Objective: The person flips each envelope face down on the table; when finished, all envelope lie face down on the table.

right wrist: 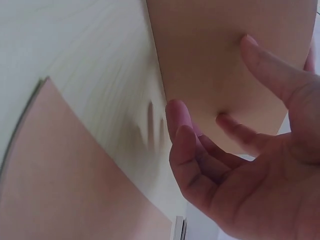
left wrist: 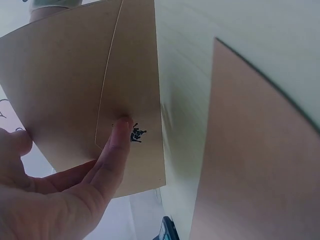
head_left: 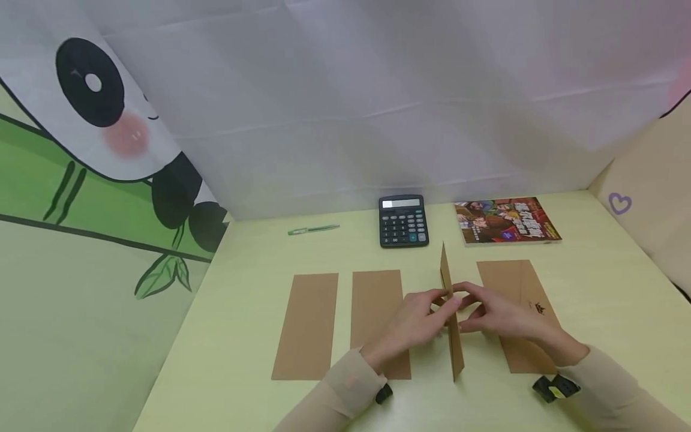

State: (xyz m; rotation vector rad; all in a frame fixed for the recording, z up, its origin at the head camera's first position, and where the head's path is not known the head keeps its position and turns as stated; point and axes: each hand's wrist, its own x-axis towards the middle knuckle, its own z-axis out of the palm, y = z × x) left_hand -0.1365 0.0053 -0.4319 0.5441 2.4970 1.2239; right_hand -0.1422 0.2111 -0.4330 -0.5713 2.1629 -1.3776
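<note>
A brown paper envelope (head_left: 456, 354) stands upright on its long side, close over the table between the two hands. My left hand (head_left: 412, 318) pinches it near its upper edge, with the fingers against the flap side, where a small dark print (left wrist: 137, 133) shows in the left wrist view. On the plain face, my right hand (head_left: 502, 312) touches with the thumb (right wrist: 255, 52) and one fingertip, while its other fingers bend loosely near the lower edge. Two plain-side-up envelopes (head_left: 308, 327) (head_left: 376, 300) lie to the left, the second partly under the left forearm.
Another envelope (head_left: 518, 279), flap side up with a black crown print, lies under the right hand and wrist. Along the back of the pale table (head_left: 227, 360) are a green pen (head_left: 313, 229), a black calculator (head_left: 403, 221) and a colourful book (head_left: 507, 220). A white curtain hangs behind.
</note>
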